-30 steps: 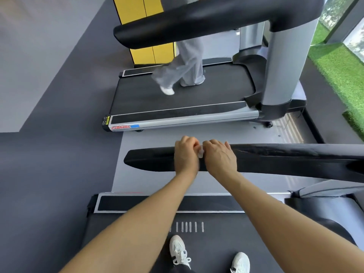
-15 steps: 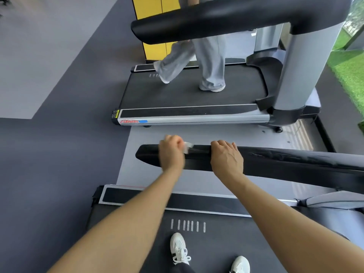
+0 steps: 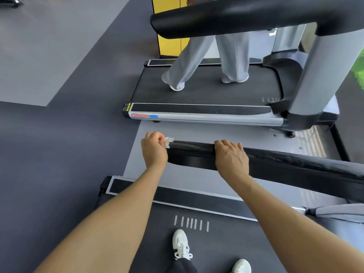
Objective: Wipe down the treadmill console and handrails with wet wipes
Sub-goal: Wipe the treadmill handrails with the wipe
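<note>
— So, what are you watching over there?

— Someone is standing on the treadmill [image 3: 226, 239] nearest us, on its belt, facing the long black handrail [image 3: 295, 166] that is running across in front of them. On the next treadmill [image 3: 206, 93] another person is walking, and that belt looks to be moving

— Is that a problem?

— Could be, I'm thinking. The gap between the two machines is narrow, and the cleaner is leaning both arms out toward it. If their own belt is switched on by accident while they're reaching like that, they're losing their footing

— And the hands?

— The right hand [image 3: 231, 160] is draped over the rail, fingers curled round its far edge, gripping it as a brace. The left hand [image 3: 154, 148] is sitting at the rail's free end, pinching a small crumpled wet wipe [image 3: 169, 141] that is poking out by the thumb and touching the top of the tip

— So the wipe is running off the end?

— Looks that way to me. The wad is so small that most of the rail's width is going untouched, and the underside too, I'm guessing. It's also barely held, so it may be slipping out and dropping to the floor between the machines. And I'm seeing nothing of the console from here, so that part is still waiting
</note>
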`<state>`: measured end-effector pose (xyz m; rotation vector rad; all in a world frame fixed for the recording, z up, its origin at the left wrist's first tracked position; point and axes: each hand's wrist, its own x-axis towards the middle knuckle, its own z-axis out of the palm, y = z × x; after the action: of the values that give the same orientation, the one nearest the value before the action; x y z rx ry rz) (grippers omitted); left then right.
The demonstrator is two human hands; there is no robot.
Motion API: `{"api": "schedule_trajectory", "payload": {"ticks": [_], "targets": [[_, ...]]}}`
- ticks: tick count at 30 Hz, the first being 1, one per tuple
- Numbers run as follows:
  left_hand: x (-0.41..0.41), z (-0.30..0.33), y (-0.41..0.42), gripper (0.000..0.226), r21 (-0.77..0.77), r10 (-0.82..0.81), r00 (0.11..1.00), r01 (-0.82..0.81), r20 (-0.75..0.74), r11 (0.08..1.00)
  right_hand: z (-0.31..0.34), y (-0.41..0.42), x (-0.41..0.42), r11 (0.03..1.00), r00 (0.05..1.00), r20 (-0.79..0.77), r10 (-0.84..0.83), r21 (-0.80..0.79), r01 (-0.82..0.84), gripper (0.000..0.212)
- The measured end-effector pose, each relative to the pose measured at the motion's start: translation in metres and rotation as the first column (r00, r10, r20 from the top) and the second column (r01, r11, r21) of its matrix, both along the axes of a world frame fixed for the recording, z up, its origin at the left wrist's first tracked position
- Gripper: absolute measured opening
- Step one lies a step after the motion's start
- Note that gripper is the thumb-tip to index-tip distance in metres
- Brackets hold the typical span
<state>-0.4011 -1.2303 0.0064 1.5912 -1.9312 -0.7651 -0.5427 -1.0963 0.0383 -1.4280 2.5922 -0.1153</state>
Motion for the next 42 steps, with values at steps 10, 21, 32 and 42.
{"api": "schedule_trajectory", "payload": {"ticks": [10,21,32,42], "targets": [[0.019,-0.002,0.006,0.013,-0.049,-0.074,0.997,0.072,-0.032,0.996,0.005,-0.001,0.000,0.999,1.000,-0.002,-0.008,0.046,0.008,0.024],[-0.041,0.002,0.062,0.009,-0.139,-0.494,0.868,0.484,-0.049,0.864,0.007,0.004,-0.006,1.000,0.997,0.073,0.014,-0.019,-0.013,0.015],[-0.086,0.009,0.096,0.013,-0.123,-0.237,0.971,0.233,-0.016,0.965,0.014,0.065,-0.066,0.958,0.977,0.020,-0.212,-0.195,0.212,0.029],[-0.112,0.018,0.093,0.011,-0.015,-0.336,0.939,0.338,0.074,0.941,0.022,0.149,-0.124,0.903,0.921,-0.031,-0.388,-0.215,0.373,0.027]]}}
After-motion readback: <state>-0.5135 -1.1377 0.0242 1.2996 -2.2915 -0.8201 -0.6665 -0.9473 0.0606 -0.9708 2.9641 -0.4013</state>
